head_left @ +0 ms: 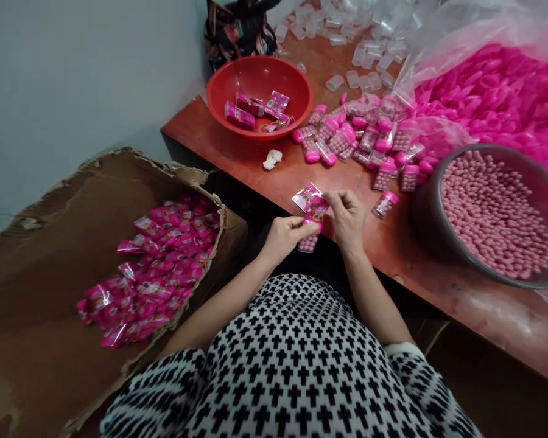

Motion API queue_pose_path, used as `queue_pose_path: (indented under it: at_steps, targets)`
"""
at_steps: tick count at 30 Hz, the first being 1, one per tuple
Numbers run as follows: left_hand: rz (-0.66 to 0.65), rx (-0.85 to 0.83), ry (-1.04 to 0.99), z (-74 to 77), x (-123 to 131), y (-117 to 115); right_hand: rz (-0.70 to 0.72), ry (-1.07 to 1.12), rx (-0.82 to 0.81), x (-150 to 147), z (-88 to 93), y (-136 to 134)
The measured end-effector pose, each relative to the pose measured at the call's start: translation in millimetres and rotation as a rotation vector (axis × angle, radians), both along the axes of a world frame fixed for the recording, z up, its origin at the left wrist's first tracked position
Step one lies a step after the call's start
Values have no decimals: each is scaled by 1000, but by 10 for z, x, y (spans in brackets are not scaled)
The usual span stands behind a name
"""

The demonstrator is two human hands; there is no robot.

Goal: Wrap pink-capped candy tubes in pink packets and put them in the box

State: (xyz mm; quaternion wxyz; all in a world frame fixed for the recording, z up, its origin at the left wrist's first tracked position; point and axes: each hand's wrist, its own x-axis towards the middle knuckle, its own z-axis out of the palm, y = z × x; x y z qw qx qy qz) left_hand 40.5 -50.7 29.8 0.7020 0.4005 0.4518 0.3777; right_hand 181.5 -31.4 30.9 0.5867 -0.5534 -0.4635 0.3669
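Note:
Just over the table's front edge, my left hand (283, 239) is closed on a small clear candy container (307, 243) whose lower part shows pink balls. A shiny pink printed wrapper (316, 210) covers the container's upper part. My right hand (348, 222) pinches the upper right edge of that wrapper between thumb and fingers. Behind it another flat printed wrapper (305, 196) shows; I cannot tell whether the two touch. To the right of my right hand, an unwrapped pink-capped container (385, 204) lies on the table.
On the wooden table (265, 185) stand a red bowl (214, 112) with wrapper bundles and a dark tub (432, 207) of pink balls. Filled containers (342, 139), pink caps (488, 85) and clear empty tubes (369, 55) lie behind. A cardboard box (50, 243) holds wrapped packs (164, 261).

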Motion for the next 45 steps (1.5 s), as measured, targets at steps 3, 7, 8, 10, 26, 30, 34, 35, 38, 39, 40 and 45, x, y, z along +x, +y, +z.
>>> queue_pose_path:
  at_steps: [3,7,8,10,26,30,34,35,38,39,40,45]
  targets:
    - [204,-60,-168,-46,8,72,8,66,-42,-58,-90,-218]
    - [294,-138,-332,-28,61,146,224,298,-225,-148,-163,-479]
    - [280,-152,-354,-18,75,153,222,341,-251,-169,-173,-511]
    - [256,-166,-383,-8,94,156,197,382,-277,-198,-182,-534]
    - [205,-172,-306,-14,114,121,161,555,-298,-187,-220,-517]
    - [194,-169,-349,6,88,143,162,587,-330,-195,-207,-517]
    - [220,-128,-334,6,94,135,103,476,-267,-256,-173,-563]
    - [244,-106,-307,1,104,121,77,426,-236,-269,-165,-576]
    - [344,-44,-209,-22,144,59,23,332,-171,-283,-158,-590]
    - [367,-42,-188,-28,154,36,33,347,-182,-278,-164,-586]
    - [377,-55,-183,-32,161,17,57,386,-210,-269,-173,-580]
    - [317,-160,-305,-20,143,-9,149,533,-308,-237,-212,-577]
